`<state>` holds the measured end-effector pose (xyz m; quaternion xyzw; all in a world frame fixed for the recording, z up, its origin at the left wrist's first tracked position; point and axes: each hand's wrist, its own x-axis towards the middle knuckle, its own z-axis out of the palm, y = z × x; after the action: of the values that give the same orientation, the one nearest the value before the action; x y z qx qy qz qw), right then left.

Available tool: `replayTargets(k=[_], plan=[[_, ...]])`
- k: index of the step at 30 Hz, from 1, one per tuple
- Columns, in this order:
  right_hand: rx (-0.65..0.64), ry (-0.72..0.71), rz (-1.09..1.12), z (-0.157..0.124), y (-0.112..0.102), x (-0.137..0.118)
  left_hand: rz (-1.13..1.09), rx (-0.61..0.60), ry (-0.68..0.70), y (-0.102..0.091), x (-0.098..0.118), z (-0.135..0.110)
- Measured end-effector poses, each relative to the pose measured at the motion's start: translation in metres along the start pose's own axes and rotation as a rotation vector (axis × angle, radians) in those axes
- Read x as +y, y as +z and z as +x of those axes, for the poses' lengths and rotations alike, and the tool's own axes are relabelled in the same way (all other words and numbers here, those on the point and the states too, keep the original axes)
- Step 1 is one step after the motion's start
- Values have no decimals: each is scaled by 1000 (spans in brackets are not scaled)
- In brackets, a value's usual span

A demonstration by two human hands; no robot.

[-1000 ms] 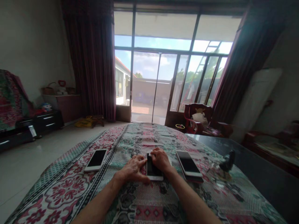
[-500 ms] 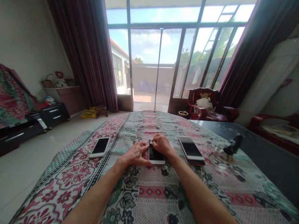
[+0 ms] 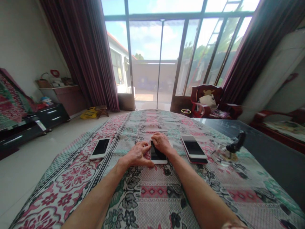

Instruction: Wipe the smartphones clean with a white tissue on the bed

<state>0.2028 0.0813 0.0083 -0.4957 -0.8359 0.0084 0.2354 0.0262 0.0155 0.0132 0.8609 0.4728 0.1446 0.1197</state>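
A smartphone (image 3: 159, 156) with a white rim and dark screen lies flat on the patterned cloth in front of me. My left hand (image 3: 137, 154) rests along its left side, fingers apart, thumb by the lower left corner and index finger by the upper left edge. Over the phone's upper part lies my right hand (image 3: 162, 142), its fingers curled together at the top left corner. Whatever is between those fingertips is too small to make out. To the left is another white phone (image 3: 100, 149). On the right, a larger white phone (image 3: 194, 147) sits on top of a dark, red-edged one (image 3: 199, 161).
The flowered tablecloth (image 3: 152, 203) covers the round-edged table. A black object on a clear stand (image 3: 235, 144) is at the right. Beyond are a dark tabletop (image 3: 219, 125), a red wooden chair (image 3: 207, 95), glass doors (image 3: 152, 76) and a low black cabinet (image 3: 52, 116).
The whole view has shifted slightly, so everything sits a little higher in the picture. Both hands stay at the middle phone, with the right fingers still at its top left corner.
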Motion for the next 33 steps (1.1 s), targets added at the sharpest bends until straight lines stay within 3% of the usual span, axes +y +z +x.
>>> replayTargets(k=[13,22,33], plan=[[-114,-91,120,3,-7,7,-11,-6,5,0,-1,0],[-100,-65,33,3,0,0,-18,4,24,-1,0,1],[-135,-155,73,1,-1,-4,-2,-23,29,-2,-1,1]])
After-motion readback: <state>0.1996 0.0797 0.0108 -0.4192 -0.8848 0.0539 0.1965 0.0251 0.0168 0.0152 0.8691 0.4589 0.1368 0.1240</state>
